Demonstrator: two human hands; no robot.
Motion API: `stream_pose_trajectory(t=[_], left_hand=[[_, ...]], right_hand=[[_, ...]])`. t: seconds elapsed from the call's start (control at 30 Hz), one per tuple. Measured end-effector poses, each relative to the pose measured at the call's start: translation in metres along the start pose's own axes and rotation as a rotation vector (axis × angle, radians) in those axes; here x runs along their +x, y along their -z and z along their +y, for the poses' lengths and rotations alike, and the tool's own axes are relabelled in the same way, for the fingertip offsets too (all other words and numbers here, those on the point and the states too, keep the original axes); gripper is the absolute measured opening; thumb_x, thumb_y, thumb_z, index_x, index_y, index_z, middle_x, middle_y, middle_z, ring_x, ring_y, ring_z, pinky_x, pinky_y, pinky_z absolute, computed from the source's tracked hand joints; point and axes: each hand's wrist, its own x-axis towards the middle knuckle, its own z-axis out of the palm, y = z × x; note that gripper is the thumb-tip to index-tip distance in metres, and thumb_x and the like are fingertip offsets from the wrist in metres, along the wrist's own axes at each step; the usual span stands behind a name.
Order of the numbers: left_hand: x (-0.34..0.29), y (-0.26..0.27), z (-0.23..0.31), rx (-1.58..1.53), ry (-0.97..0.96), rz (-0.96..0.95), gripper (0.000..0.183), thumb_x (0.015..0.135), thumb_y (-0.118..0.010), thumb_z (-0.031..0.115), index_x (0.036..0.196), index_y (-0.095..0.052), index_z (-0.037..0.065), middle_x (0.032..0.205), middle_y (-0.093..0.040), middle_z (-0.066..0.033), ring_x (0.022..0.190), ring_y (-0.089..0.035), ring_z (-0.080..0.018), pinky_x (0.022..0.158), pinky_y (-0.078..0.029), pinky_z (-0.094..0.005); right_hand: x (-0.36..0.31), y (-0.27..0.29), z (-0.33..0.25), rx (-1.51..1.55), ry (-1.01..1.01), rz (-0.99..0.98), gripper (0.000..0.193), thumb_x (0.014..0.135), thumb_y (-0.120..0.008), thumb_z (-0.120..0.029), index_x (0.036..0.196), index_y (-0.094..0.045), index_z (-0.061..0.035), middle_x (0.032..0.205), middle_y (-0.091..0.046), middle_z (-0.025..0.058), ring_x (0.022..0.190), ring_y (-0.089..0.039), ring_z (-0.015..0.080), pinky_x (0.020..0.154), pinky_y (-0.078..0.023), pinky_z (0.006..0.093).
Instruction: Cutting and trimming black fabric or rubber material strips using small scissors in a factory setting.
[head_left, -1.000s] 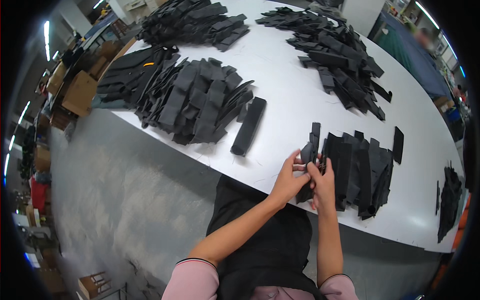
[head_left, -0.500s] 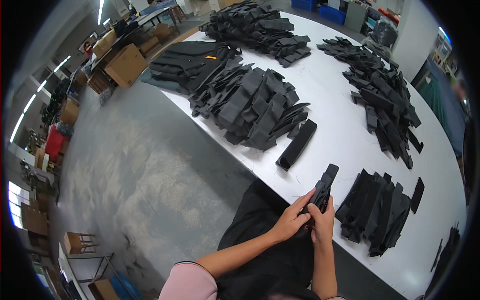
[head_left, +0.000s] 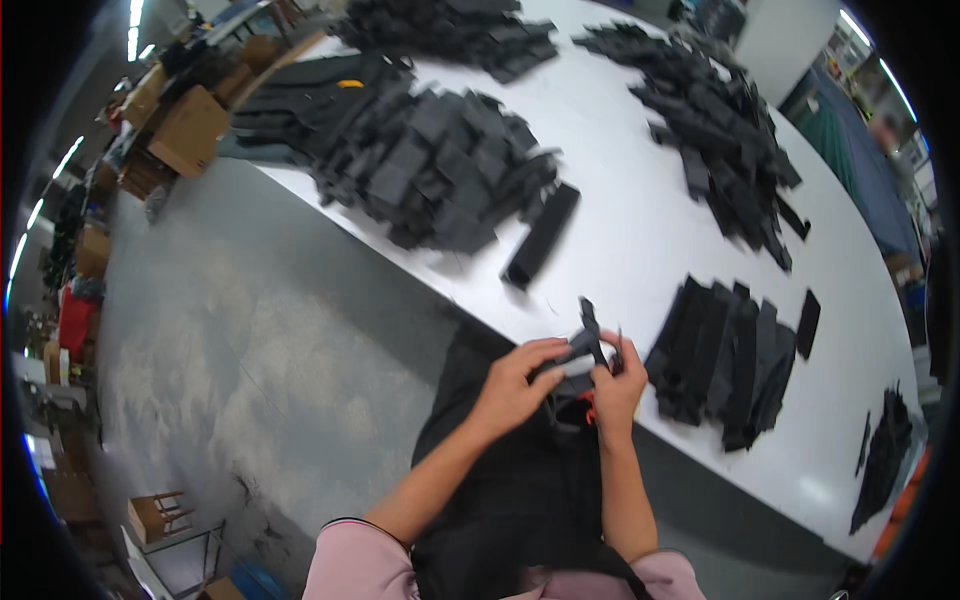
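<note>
My left hand point(head_left: 513, 385) pinches one side of a dark grey fabric strip point(head_left: 586, 340), held just over the table's near edge. My right hand point(head_left: 620, 388) grips the other side, thumb and fingers closed on it. Between the hands the strip is spread and bent, with one end sticking up. By the right palm shows a small orange-red thing point(head_left: 588, 408), its kind partly hidden. Right of that hand lies a row of black fabric strips point(head_left: 722, 365) on the white table point(head_left: 620, 230).
A large heap of dark fabric pieces point(head_left: 430, 170) is on the left, a single rolled black strip point(head_left: 541, 238) beside it. Folded black garments point(head_left: 290, 105) lie behind. More strips pile up far right point(head_left: 715, 140). A cardboard box point(head_left: 190, 130) stands on the floor.
My hands have moved apart, and the strip, bunched between them before, is now spread open. The whole view has shifted, so the table's contents appear higher and further left.
</note>
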Motion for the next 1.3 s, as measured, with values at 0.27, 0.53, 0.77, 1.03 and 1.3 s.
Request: stream_pose_trajectory(t=[0.27, 0.53, 0.77, 1.03, 1.3], left_hand=[[-0.018, -0.003, 0.0, -0.5, 0.446, 0.103, 0.028, 0.097, -0.048, 0.024, 0.09, -0.06, 0.0, 0.081, -0.058, 0.0031, 0.073, -0.05, -0.0044, 0.066, -0.042, -0.0197], [-0.025, 0.008, 0.004, -0.444, 0.617, 0.16, 0.038, 0.099, -0.044, 0.032, 0.083, -0.06, 0.001, 0.072, -0.055, 0.0046, 0.066, -0.045, -0.0021, 0.06, -0.039, -0.0198], [-0.03, 0.008, 0.005, -0.311, 0.516, 0.163, 0.04, 0.098, -0.045, 0.032, 0.077, -0.055, 0.0, 0.068, -0.047, 0.0064, 0.064, -0.038, -0.0036, 0.058, -0.036, -0.022], [-0.032, 0.013, 0.004, -0.102, 0.431, 0.161, 0.039, 0.098, -0.045, 0.032, 0.077, -0.051, -0.001, 0.067, -0.044, 0.0041, 0.065, -0.037, -0.0046, 0.058, -0.035, -0.0232], [-0.032, 0.009, 0.007, 0.074, 0.335, 0.207, 0.039, 0.097, -0.046, 0.03, 0.073, -0.048, -0.001, 0.057, -0.04, -0.0123, 0.051, -0.038, -0.0176, 0.051, -0.035, -0.033]], right_hand=[[-0.006, 0.014, -0.002, 0.305, -0.557, -0.547, 0.036, 0.066, -0.056, 0.001, 0.102, -0.06, 0.0037, 0.063, -0.046, -0.0063, 0.053, -0.04, 0.0029, 0.049, -0.031, 0.0187], [-0.049, 0.023, -0.046, -0.365, 0.325, -0.287, 0.032, 0.076, -0.068, -0.008, 0.106, -0.055, -0.0034, 0.087, -0.054, 0.0082, 0.064, -0.055, 0.0158, 0.055, -0.046, 0.0257], [-0.039, 0.019, -0.047, -0.483, 0.564, -0.426, 0.027, 0.073, -0.067, -0.003, 0.099, -0.06, -0.005, 0.085, -0.053, 0.0074, 0.064, -0.058, 0.0216, 0.052, -0.045, 0.0288], [-0.047, 0.009, -0.04, -0.462, 0.536, -0.341, 0.026, 0.073, -0.067, -0.002, 0.098, -0.061, -0.0041, 0.079, -0.05, 0.0077, 0.059, -0.055, 0.0215, 0.052, -0.045, 0.0295], [-0.051, 0.014, -0.049, -0.389, 0.469, -0.281, 0.025, 0.073, -0.067, -0.002, 0.097, -0.062, -0.004, 0.079, -0.049, 0.0078, 0.056, -0.054, 0.0208, 0.05, -0.044, 0.0285]])
